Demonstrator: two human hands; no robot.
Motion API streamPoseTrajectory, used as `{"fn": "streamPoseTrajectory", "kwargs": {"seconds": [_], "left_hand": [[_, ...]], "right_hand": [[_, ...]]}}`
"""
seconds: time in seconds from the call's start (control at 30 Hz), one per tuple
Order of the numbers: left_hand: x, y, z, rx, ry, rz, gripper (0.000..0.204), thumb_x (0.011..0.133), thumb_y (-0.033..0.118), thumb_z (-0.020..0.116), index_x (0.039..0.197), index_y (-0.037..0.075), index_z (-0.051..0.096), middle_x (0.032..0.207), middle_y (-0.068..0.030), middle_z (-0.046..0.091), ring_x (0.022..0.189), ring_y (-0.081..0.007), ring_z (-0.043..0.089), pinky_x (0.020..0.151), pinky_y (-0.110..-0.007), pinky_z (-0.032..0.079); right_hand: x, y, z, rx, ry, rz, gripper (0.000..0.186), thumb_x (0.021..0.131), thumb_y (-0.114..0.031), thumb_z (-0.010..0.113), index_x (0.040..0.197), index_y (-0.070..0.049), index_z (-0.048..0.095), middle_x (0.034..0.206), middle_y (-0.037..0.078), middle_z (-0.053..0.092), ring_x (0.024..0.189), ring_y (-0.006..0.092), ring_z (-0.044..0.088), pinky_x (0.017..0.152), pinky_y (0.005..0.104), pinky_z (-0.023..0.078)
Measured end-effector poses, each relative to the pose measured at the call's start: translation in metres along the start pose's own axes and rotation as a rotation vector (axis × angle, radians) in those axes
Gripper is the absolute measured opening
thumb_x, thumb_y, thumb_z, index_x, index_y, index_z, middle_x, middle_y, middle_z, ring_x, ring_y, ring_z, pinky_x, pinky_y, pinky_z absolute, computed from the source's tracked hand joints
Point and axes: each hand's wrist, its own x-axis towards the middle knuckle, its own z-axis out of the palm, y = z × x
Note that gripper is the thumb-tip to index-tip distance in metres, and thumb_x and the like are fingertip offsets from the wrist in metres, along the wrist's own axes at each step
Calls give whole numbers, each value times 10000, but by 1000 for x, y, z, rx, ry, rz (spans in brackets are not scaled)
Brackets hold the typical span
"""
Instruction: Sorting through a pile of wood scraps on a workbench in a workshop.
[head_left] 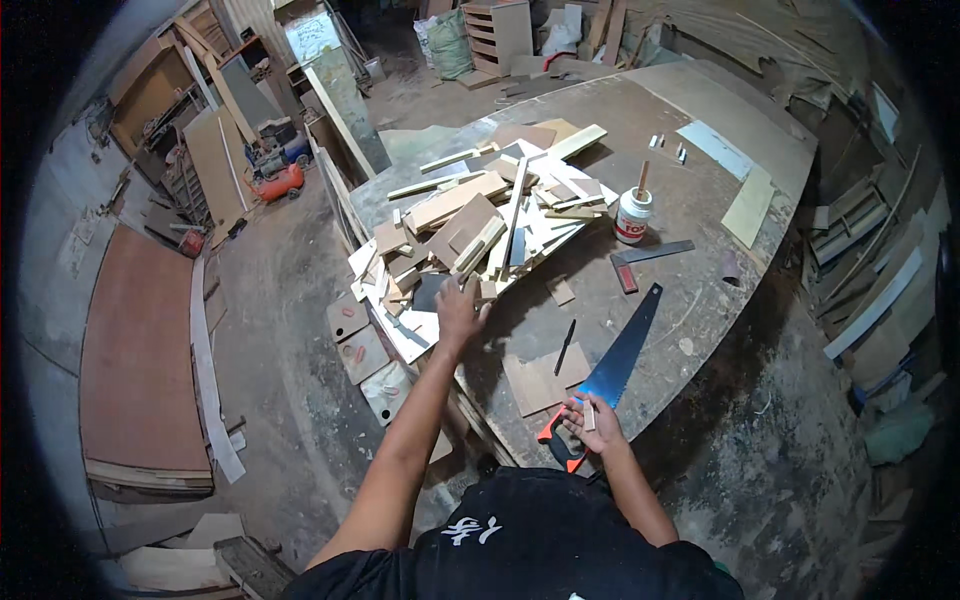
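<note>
My left hand [461, 316] reaches to the near edge of a heap of wood offcuts [470, 215], its fingers bent down among the pieces. Whatever they grip is hidden under the hand. My right hand [598, 430], palm up, holds a small wood block [589, 416] with the fingers curled round it. Under and beside that hand lies a handsaw [622, 355], its blue blade pointing away and its black and orange handle toward me. Just left of the blade are a black pen [565, 347] and thin flat wood pieces [532, 384].
The worktable [690, 290] carries a white glue bottle [634, 215] with a stick in it, a try square [650, 262] and pale sheets [748, 205]. Left of its edge stand lidded containers [362, 354]. A red compressor [280, 183] and leaning boards [145, 350] stand farther left.
</note>
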Motion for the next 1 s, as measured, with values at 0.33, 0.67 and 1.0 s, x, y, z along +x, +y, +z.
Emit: {"fn": "streamPoseTrajectory", "kwargs": {"seconds": [0.33, 0.67, 1.0], "left_hand": [[-9, -10, 15, 2, -25, -248, 675, 635, 375, 755, 1197, 124, 477, 1187, -166, 433, 1123, -350, 405, 903, -479, 352], [-17, -16, 13, -155, 42, -254, 564, 621, 309, 761, 1071, 83, 508, 1096, -131, 503, 1070, -325, 456, 892, -461, 346], [-63, 29, -8, -304, 111, -285, 714, 590, 220, 725, 1209, 62, 406, 1131, -144, 471, 1107, -335, 417, 964, -448, 315]], "right_hand": [[-13, 2, -1, 14, 30, -33, 323, 913, -327, 475, 1114, -75, 501, 992, 129, 616, 847, 259, 623, 720, 412, 528], [-11, 9, 0, -19, 35, -22, 343, 909, -325, 483, 1121, -55, 481, 1005, 147, 602, 855, 265, 613, 730, 410, 530], [-1, 8, 20, -41, 13, 13, 307, 890, -306, 504, 1076, -63, 505, 1014, 137, 613, 869, 263, 625, 751, 398, 528]]}}
